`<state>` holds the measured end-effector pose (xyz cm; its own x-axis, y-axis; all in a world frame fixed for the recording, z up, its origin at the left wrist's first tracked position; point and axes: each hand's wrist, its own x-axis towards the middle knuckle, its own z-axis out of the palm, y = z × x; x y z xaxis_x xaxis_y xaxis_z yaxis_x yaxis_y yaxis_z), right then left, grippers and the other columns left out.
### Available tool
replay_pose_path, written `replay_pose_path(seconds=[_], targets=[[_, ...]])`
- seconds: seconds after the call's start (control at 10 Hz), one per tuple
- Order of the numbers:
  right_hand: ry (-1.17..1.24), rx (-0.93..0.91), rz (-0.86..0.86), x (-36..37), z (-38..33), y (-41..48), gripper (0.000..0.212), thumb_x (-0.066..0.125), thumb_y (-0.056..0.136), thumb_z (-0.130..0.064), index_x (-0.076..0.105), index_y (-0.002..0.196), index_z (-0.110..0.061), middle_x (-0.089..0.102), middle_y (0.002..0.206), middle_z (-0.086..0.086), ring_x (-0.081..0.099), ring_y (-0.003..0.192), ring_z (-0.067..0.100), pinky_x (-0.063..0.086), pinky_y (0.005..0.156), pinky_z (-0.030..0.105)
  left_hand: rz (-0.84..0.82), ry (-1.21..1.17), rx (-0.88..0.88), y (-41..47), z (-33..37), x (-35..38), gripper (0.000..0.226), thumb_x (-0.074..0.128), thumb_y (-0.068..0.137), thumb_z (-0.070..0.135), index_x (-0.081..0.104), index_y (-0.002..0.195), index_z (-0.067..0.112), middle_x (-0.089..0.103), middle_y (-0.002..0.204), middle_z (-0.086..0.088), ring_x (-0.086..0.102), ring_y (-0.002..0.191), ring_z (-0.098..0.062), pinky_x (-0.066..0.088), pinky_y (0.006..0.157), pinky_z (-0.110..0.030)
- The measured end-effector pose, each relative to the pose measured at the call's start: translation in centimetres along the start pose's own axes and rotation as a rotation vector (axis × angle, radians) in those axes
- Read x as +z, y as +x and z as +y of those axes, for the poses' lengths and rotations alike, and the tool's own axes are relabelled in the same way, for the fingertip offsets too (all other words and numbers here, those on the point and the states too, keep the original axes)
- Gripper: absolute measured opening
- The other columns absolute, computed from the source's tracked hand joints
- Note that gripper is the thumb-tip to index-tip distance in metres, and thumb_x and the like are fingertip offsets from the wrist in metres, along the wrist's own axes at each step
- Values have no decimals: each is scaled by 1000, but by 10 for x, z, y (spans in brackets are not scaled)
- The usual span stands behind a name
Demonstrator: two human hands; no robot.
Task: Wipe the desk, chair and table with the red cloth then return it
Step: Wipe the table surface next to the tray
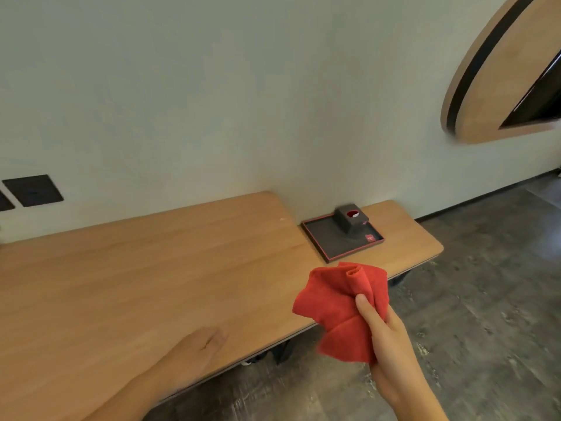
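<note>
The red cloth (341,308) hangs bunched in the right hand (390,344), held in the air over the near front edge of the wooden bench (151,275), not touching the wood. The right grip is closed on it: the thumb presses a gathered fold against the fingers behind, and loose corners spread to the left and below. The left hand (197,350) is blurred, low over the bench's front edge with its grip loosely open and nothing in it; whether it touches the wood I cannot tell. By my judgement the bench wipe is the step in hand, either about to start or between strokes. The next move calls for lowering the cloth flat onto the surface and sweeping along it, steering around the dark tray (328,238) and the small box (351,218) standing on it by the wall
</note>
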<state>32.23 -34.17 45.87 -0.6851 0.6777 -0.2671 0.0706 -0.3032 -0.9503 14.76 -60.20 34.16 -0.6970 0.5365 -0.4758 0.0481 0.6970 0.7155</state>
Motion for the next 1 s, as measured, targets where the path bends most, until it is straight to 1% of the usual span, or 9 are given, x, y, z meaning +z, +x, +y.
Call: replay_pose_path(seconds=[0.2, 0.3, 0.4, 0.5, 0.6, 0.7, 0.8, 0.9, 1.0], targets=[[-55, 7, 36, 18, -8, 96, 15, 61, 97, -29, 72, 108, -30, 80, 107, 1, 73, 105, 23, 56, 92, 47, -23, 194, 128, 89, 37, 3, 52, 29, 104, 52, 48, 144, 25, 49, 148, 5, 44, 134, -13, 32, 110, -26], [-113, 3, 84, 41, -6, 144, 14, 59, 99, -28, 72, 104, -30, 77, 112, 7, 70, 109, 30, 52, 99, 57, 36, 277, 202, 155, 53, 1, 54, 29, 103, 53, 43, 148, 25, 45, 153, 4, 40, 140, -16, 30, 113, -27], [-217, -21, 142, 63, 2, 202, 13, 59, 99, -28, 72, 95, -28, 76, 109, 13, 69, 108, 35, 51, 97, 62, 103, 407, 254, 232, 64, -4, 59, 29, 102, 55, 36, 152, 25, 38, 159, -1, 33, 146, -19, 27, 118, -31], [-325, -108, 158, 81, 12, 262, 15, 56, 102, -28, 70, 96, -31, 74, 105, 8, 68, 106, 31, 54, 94, 56, 131, 475, 264, 303, 75, -13, 66, 23, 99, 62, 26, 156, 29, 23, 166, -4, 21, 152, -23, 18, 123, -41], [-453, -206, 191, 94, 20, 314, 15, 52, 103, -31, 67, 106, -30, 72, 98, -5, 68, 99, 17, 55, 84, 40, 191, 529, 258, 355, 79, -19, 74, 15, 96, 68, 18, 158, 29, 13, 169, -5, 10, 155, -24, 10, 123, -43], [-602, -326, 237, 102, 31, 359, 13, 51, 102, -31, 63, 102, -36, 69, 88, -15, 63, 84, -3, 46, 71, 27, 257, 629, 233, 390, 79, -20, 76, 12, 95, 68, 13, 160, 27, 6, 169, -9, 3, 156, -26, 6, 125, -45], [-732, -463, 183, 109, 52, 394, 23, 51, 102, -22, 61, 117, -36, 71, 106, -12, 64, 94, -3, 48, 77, 16, 303, 702, 199, 412, 70, -16, 79, 8, 94, 69, 8, 160, 27, -3, 169, -9, -7, 155, -26, 0, 125, -47], [-977, -493, -18, 110, 95, 412, 46, 50, 100, -9, 49, 145, -21, 49, 152, 3, 45, 140, 17, 40, 113, 34, 374, 733, 174, 423, 62, -11, 83, 7, 91, 73, 13, 160, 27, 3, 169, -8, -4, 156, -26, 0, 124, -49], [-1364, -472, -286, 104, 145, 407, 52, 49, 99, -14, 43, 150, -18, 32, 162, 11, 25, 150, 37, 24, 121, 52, 401, 745, 180, 427, 61, -8, 83, 3, 91, 72, 15, 160, 27, 7, 169, -7, 1, 156, -26, 3, 124, -50]])
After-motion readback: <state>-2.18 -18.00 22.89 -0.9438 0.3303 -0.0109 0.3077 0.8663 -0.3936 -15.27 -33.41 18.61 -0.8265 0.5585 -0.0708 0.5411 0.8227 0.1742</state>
